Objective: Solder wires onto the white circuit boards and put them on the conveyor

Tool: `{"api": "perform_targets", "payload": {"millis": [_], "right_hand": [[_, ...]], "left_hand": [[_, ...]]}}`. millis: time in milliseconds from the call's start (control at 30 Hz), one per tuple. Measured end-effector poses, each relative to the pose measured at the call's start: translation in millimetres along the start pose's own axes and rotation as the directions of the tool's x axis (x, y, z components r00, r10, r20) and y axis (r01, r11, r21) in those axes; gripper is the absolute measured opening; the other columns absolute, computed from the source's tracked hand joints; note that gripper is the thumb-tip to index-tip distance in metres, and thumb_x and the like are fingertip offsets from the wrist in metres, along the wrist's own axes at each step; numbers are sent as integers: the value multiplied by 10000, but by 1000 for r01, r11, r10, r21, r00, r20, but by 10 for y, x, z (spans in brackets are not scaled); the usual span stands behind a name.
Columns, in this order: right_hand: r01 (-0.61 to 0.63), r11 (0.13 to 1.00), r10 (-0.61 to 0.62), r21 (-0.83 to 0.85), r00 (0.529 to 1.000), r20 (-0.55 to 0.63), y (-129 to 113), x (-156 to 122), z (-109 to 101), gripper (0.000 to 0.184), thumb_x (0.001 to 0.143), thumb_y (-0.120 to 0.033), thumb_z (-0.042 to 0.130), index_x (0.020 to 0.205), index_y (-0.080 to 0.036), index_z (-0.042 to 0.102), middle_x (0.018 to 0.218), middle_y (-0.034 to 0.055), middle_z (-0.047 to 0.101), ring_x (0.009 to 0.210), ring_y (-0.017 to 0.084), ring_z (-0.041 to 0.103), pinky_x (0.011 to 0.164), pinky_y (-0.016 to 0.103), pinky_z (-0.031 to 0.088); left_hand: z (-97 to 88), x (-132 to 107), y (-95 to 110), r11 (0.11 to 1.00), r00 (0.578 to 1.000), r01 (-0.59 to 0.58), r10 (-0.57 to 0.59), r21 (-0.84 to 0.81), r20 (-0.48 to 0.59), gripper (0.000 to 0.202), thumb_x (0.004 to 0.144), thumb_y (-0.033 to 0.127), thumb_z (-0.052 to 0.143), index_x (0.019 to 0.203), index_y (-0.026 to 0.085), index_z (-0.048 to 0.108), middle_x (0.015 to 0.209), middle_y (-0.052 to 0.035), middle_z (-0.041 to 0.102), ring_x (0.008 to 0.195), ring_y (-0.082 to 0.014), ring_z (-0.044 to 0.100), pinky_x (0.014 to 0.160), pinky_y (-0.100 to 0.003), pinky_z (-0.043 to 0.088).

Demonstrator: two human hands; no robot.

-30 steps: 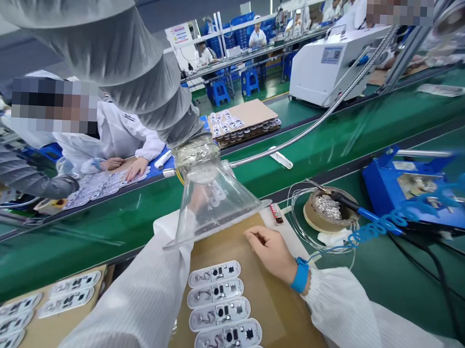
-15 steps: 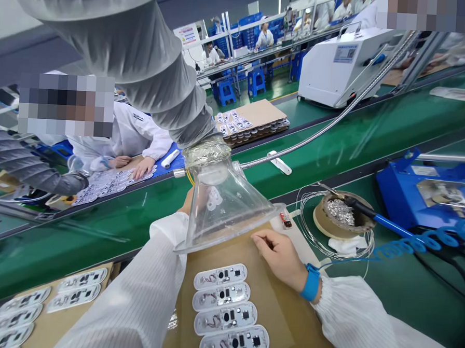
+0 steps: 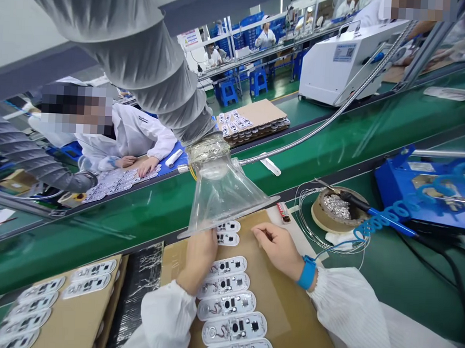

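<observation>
My left hand (image 3: 202, 253) is at the far end of the brown cardboard sheet (image 3: 275, 311), just below the clear hood. Its fingers are closed around the left ends of two white oval casings (image 3: 228, 239) with circuit boards inside; the fingertips are hidden. Nearer me, a column of similar casings (image 3: 233, 302) lies on the cardboard, dark chips and thin wires visible. On the sheet's right side rests my right hand (image 3: 278, 249), fingers curled in, with nothing visible in them. A blue strap (image 3: 307, 272) circles that wrist.
The clear fume hood (image 3: 231, 200) hangs low over the sheet on a grey duct (image 3: 174, 88). To the right are a soldering iron (image 3: 386, 218), a tub of metal shavings (image 3: 338, 208) and coiled wire. More casings (image 3: 30, 306) lie left. A co-worker (image 3: 137, 132) sits across the green bench.
My left hand has come back from behind the hood, down to the cardboard, and two casings now show beside it. My right hand has stayed almost still. The view has shifted slightly.
</observation>
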State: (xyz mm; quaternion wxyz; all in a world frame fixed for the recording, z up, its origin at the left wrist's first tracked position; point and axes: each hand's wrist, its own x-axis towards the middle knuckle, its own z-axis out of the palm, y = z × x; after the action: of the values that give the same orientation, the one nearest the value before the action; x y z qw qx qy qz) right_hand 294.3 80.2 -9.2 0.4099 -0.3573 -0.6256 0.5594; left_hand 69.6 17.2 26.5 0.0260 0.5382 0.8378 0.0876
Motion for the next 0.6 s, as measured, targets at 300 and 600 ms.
{"api": "perform_targets", "payload": {"millis": [300,600], "right_hand": [[20,999,-20,-27,1000,-4,-68,17,4,305,947,-442,573,855,-194,724,627,-8,601,592,171,534,591,303,451],[59,995,-62,-85,998,-29,-44,-9,21,288,973,-386,561,829,-198,726,687,9,669,637,178,605,612,298,497]], "left_hand": [[-126,-475,-35,996,996,-3,10,-87,91,179,1047,244,515,1026,214,690,1014,-81,817,948,-278,785,797,-354,540],[-195,-463,-152,989,998,-62,59,-136,-32,293,1041,362,447,996,239,709,1011,-91,809,931,-312,774,798,-422,576]]}}
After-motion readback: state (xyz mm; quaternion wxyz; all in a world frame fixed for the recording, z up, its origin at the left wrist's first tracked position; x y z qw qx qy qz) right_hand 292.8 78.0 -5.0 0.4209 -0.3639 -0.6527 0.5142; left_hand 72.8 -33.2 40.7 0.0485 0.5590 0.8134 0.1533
